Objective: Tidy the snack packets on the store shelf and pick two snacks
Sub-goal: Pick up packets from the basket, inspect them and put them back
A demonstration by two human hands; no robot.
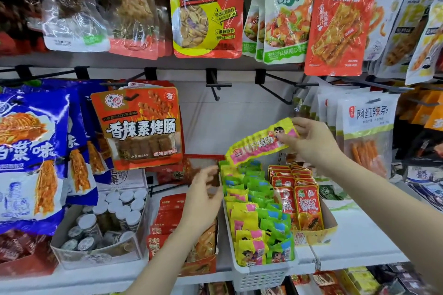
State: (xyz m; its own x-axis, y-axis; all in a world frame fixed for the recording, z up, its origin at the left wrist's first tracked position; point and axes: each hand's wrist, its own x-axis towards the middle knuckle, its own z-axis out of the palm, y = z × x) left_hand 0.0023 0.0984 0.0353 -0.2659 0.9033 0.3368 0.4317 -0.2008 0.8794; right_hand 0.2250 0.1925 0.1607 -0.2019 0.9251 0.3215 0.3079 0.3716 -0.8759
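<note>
Your right hand (309,141), right of centre, pinches 1 yellow-pink packet (259,142) by its right end, thumb and fingers curled on it. The packet hangs tilted, left end lower, just above the far end of the white basket (261,275).

Your left hand (203,196), centre frame, holds nothing: fingers loosely spread and blurred, at the basket's left rim, near the green packets (254,182). Can't tell if it touches the rim.

The basket, lower centre, sits on the white shelf (359,242) and holds 2 kinds, yellow-pink and green-blue, packed upright in rows; too many and too overlapped to count. Just right of it, 1 yellow tray (328,230) w/ red packets (308,206); 2 stand clear at the front, more behind.

Left of the basket: 1 red box (167,220) of flat red packs, then 1 clear box of white-capped jars (119,213), approx. a dozen caps showing.

Middle row: 1 orange packet (141,127) faces front on its hook, mid left; blue bags (31,155) at far left, 3 or so overlapping; 2 bare hooks (217,85) at centre; white packs (366,132) at right.

Top row: 1 peanut packet (206,9) at top centre, w/ other hanging packets either side.
</note>
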